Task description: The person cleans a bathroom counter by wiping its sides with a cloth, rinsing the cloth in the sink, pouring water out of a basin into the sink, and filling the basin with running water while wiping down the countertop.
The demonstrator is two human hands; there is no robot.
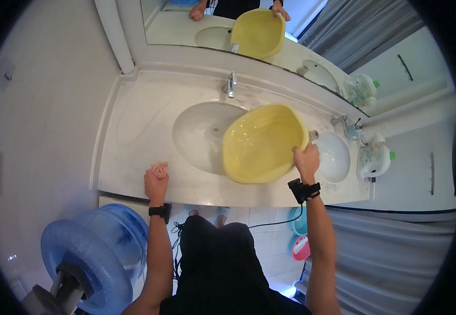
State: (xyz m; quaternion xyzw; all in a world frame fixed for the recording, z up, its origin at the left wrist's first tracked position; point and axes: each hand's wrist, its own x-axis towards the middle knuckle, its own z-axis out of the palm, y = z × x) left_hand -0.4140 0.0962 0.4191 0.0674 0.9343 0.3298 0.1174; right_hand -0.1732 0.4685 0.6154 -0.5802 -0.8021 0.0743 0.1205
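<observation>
My right hand (306, 160) grips the right rim of a yellow plastic basin (264, 144). The basin is tilted, its inside facing me, and covers the right part of the oval sink (196, 134). Wet glints show on the basin's inner wall. My left hand (156, 185) is closed around a crumpled pink cloth (159, 169) at the front left of the counter (133, 126). Behind the sink stands a chrome faucet (231, 85). Each wrist wears a black strap with a small device.
A second sink (334, 157) lies to the right, with its own faucet (340, 121) and a jug with a green cap (376, 160) beside it. Above the counter a mirror (312, 31) runs along the wall. A large blue water bottle (97, 252) stands at lower left. Cables hang near my legs.
</observation>
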